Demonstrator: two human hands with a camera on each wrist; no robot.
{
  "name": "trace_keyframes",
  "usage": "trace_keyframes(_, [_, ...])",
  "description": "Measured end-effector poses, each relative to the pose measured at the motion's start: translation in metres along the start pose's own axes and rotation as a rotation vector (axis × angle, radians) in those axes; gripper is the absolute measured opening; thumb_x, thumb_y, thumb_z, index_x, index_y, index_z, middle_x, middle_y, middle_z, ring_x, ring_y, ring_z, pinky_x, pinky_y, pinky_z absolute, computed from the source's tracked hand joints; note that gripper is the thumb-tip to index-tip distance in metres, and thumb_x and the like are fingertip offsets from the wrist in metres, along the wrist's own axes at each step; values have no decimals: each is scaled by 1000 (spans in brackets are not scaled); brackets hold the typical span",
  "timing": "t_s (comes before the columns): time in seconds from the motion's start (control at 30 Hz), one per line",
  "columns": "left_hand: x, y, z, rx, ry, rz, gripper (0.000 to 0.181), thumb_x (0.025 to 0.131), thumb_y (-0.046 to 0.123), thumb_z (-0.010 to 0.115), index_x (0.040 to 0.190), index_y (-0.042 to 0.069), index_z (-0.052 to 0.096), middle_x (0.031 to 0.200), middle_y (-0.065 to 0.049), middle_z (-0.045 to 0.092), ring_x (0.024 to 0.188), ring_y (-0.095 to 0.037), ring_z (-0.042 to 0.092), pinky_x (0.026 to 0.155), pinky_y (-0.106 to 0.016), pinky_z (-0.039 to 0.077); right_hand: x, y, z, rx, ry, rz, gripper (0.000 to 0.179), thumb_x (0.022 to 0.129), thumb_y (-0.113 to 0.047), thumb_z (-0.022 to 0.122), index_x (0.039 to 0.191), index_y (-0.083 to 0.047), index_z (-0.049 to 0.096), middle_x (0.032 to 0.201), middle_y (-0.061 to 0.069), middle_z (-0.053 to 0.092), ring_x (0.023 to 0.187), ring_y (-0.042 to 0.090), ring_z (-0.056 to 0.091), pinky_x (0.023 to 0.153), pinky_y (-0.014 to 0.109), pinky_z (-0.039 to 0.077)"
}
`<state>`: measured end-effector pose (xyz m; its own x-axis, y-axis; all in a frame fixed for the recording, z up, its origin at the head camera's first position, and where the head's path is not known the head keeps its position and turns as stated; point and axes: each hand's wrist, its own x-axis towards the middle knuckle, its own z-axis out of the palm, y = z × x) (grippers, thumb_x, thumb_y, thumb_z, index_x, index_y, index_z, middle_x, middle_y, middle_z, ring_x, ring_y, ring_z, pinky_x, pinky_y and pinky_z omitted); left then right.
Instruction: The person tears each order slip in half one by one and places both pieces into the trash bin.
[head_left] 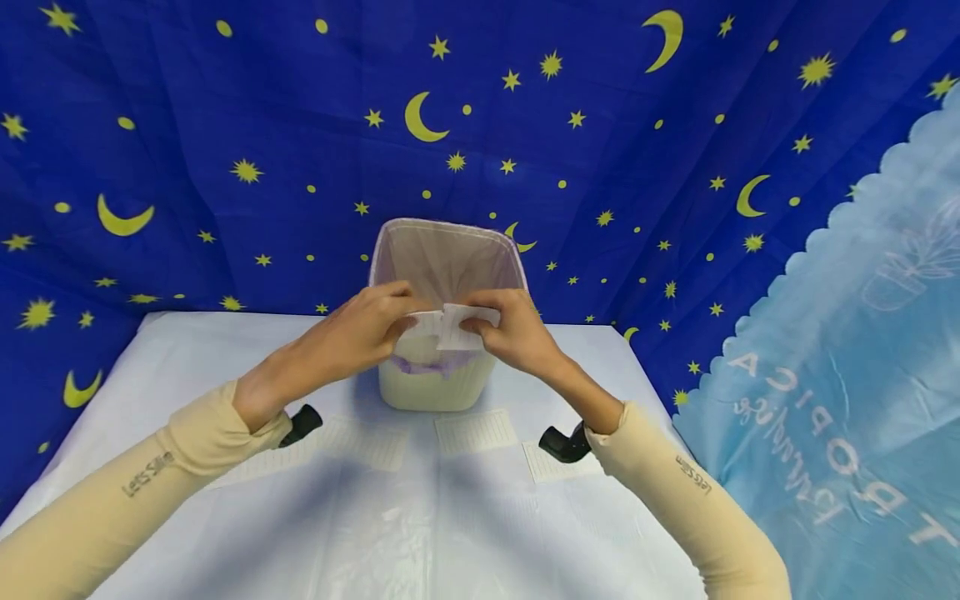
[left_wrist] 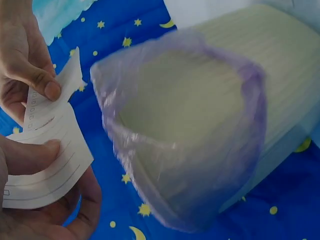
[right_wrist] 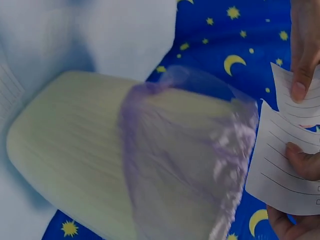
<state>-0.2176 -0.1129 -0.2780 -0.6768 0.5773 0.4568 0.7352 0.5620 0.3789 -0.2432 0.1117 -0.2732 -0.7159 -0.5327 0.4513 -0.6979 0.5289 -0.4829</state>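
Observation:
My left hand (head_left: 363,331) pinches one side of a small lined slip of paper (head_left: 456,333) between thumb and fingers. The other side is pinched by my right hand (head_left: 517,329), thumb towards me. A ragged tear runs into the slip between the two hands, clearest on the paper (left_wrist: 52,165) in the left wrist view; whether both parts are still joined I cannot tell. Both hands are above the near rim of a cream-coloured bin (head_left: 435,392). A thin, see-through purple bin bag (right_wrist: 185,150) lines the bin and folds over its rim.
Several lined paper slips lie on the white table in front of the bin, among them a middle slip (head_left: 476,431) and a right slip (head_left: 566,465). A blue star-and-moon curtain (head_left: 480,108) stands behind. A light-blue printed cloth (head_left: 847,375) hangs at the right.

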Motion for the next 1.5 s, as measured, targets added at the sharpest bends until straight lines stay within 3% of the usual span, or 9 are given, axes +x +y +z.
trace_keyframes(0.27, [35, -19, -16, -15, 2, -67, 26, 90, -6, 61, 116, -6, 67, 115, -22, 68, 107, -36, 64, 90, -48, 50, 31, 8, -17, -27, 81, 80, 13, 79, 6, 71, 90, 1, 75, 90, 12, 74, 88, 23, 67, 80, 37, 53])
trace_keyframes(0.37, [45, -26, -19, -14, -22, -119, 29, 90, -3, 63, 118, -6, 66, 118, -22, 67, 78, -31, 66, 83, -44, 51, 41, 13, -20, -39, 84, 110, 12, 80, 5, 71, 90, 2, 75, 90, 13, 74, 86, 23, 66, 76, 37, 52])
trace_keyframes(0.43, [51, -29, -20, -12, -43, -155, 29, 90, -1, 64, 119, -5, 67, 117, -20, 68, 61, -23, 58, 74, -40, 49, 47, 17, -21, -46, 80, 126, 12, 80, 4, 71, 91, 2, 75, 92, 14, 74, 86, 24, 67, 74, 36, 52])
trace_keyframes(0.53, [58, -37, -20, -10, -66, -195, 27, 88, -1, 66, 115, -2, 70, 111, -17, 71, 53, -16, 48, 66, -36, 45, 55, 23, -22, -54, 75, 152, 12, 80, 3, 72, 92, 2, 75, 96, 14, 74, 89, 24, 68, 75, 36, 53])
trace_keyframes(0.8, [79, -52, -19, 59, -140, -277, 31, 86, 1, 68, 117, -1, 69, 113, -17, 70, 77, -25, 59, 73, -40, 48, 74, 40, -16, -63, 27, 224, 14, 84, -3, 72, 97, 0, 76, 102, 13, 74, 97, 24, 68, 81, 36, 53])
trace_keyframes(0.97, [90, -58, -15, 122, -222, -352, 37, 88, 6, 67, 125, 2, 65, 129, -16, 62, 116, -33, 57, 94, -49, 47, 82, 52, -11, -78, -5, 262, 17, 85, -6, 72, 101, -1, 76, 105, 13, 73, 97, 24, 68, 81, 36, 54])
trace_keyframes(1.07, [96, -64, -11, 161, -256, -351, 35, 88, 4, 65, 123, 3, 67, 128, -16, 63, 124, -34, 52, 101, -50, 43, 85, 58, -9, -90, -29, 272, 17, 86, -5, 70, 102, -1, 75, 105, 14, 73, 94, 23, 68, 80, 35, 54])
trace_keyframes(1.3, [102, -77, -1, 178, -312, -310, 40, 80, -9, 56, 118, -1, 67, 122, -19, 66, 118, -34, 58, 102, -45, 44, 91, 70, -3, -132, -81, 281, 21, 83, 2, 65, 101, 2, 74, 100, 16, 73, 83, 20, 64, 72, 31, 51])
trace_keyframes(1.5, [103, -82, 7, 178, -315, -325, 34, 80, -9, 56, 112, -4, 65, 116, -22, 65, 113, -36, 58, 100, -46, 43, 93, 79, 2, -159, -131, 294, 20, 80, 3, 67, 99, 5, 74, 99, 18, 73, 82, 21, 64, 76, 30, 51])
